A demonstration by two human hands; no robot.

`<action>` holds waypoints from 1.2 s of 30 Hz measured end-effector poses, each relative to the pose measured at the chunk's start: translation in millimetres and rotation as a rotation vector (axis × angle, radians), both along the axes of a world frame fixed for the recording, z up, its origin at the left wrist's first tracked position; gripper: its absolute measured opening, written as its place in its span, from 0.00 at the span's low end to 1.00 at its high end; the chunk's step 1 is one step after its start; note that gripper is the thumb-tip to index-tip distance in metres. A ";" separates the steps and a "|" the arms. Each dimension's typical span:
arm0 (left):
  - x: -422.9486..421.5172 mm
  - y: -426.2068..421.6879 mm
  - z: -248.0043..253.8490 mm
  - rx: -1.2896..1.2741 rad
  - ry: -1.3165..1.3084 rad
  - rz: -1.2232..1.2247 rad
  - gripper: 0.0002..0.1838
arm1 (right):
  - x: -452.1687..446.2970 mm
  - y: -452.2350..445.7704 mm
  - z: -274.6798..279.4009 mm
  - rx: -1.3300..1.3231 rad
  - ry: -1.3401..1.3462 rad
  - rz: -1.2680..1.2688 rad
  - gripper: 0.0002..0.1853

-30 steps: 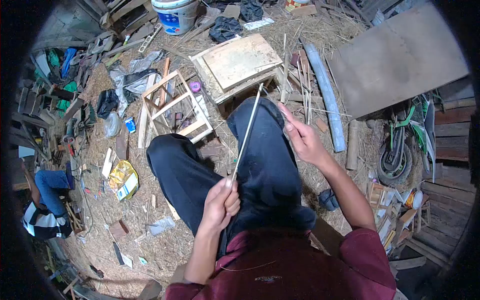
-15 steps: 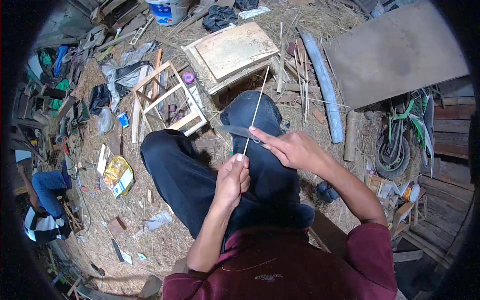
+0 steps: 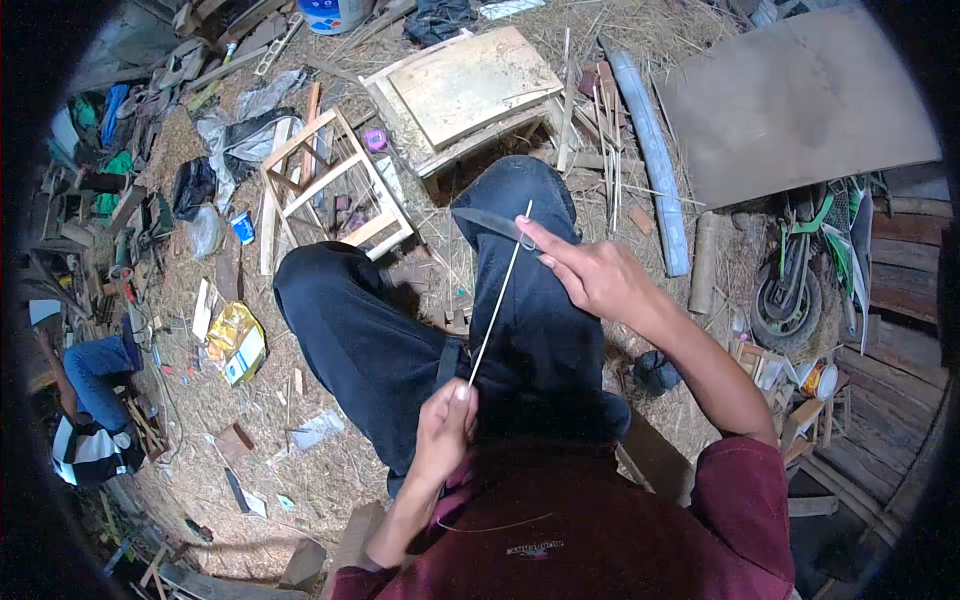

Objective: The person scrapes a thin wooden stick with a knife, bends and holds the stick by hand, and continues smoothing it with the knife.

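Note:
A thin pale stick (image 3: 495, 315) slants up over my right thigh, its lower end held in my closed left hand (image 3: 445, 428) near my lap. My right hand (image 3: 590, 275) is closed on a knife (image 3: 488, 222), index finger stretched along it. The blade points left and lies across the stick near its upper end, above my right knee. The knife's handle is mostly hidden in my right hand.
Ahead stand a low wooden bench (image 3: 475, 85) and a small wooden frame (image 3: 335, 185). A grey log (image 3: 648, 165), a large board (image 3: 805, 110) and a motorbike (image 3: 795, 285) are on the right. Another person (image 3: 95, 400) sits at the far left, near a yellow bag (image 3: 235, 340).
My right hand has brought the knife over the stick, then moved it up toward the stick's far end. My left hand has drawn lower toward my body, still holding the stick.

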State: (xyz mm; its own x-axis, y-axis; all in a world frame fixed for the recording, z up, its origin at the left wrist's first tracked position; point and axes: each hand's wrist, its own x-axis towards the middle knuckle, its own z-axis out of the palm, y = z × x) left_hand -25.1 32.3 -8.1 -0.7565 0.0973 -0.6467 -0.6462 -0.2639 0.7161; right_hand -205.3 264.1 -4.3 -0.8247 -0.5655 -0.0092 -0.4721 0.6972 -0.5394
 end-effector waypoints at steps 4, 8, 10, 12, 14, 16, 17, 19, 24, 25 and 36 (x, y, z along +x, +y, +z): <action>34.5 -29.5 7.6 0.086 -0.070 0.052 0.19 | -10.4 3.9 -4.0 -0.060 -0.032 -0.058 0.29; 8.5 -29.8 9.3 0.231 -0.049 0.089 0.17 | -8.8 -3.8 -15.4 -0.397 0.053 -0.036 0.29; -20.7 -19.0 5.7 0.343 -0.011 0.071 0.16 | -1.1 -6.1 0.3 -0.335 0.001 0.015 0.29; -50.1 -0.3 2.7 0.392 -0.003 0.064 0.15 | 5.6 -10.6 25.0 -0.134 -0.076 0.078 0.30; -74.3 16.5 0.8 0.385 -0.066 0.074 0.15 | 11.3 -12.0 23.9 0.034 -0.111 0.076 0.30; -73.9 19.8 -6.4 0.370 -0.056 0.059 0.14 | 7.7 -6.2 8.1 0.022 -0.072 0.057 0.31; -73.6 20.0 -10.5 0.360 -0.053 0.052 0.14 | 7.2 -3.5 3.1 0.014 -0.054 0.047 0.31; -56.7 11.5 -12.1 0.361 -0.057 0.040 0.15 | 11.2 -5.5 9.1 0.028 -0.092 -0.002 0.31; -4.0 -20.7 -0.1 0.340 -0.096 0.021 0.17 | -1.4 3.5 -3.7 -0.117 -0.047 -0.081 0.30; 7.1 -29.0 2.4 0.336 -0.102 0.016 0.17 | -3.9 6.6 -1.7 -0.120 -0.073 -0.099 0.30; -50.5 -52.6 19.1 0.533 0.145 0.164 0.15 | -41.4 -41.0 50.2 -0.974 -0.325 -0.369 0.36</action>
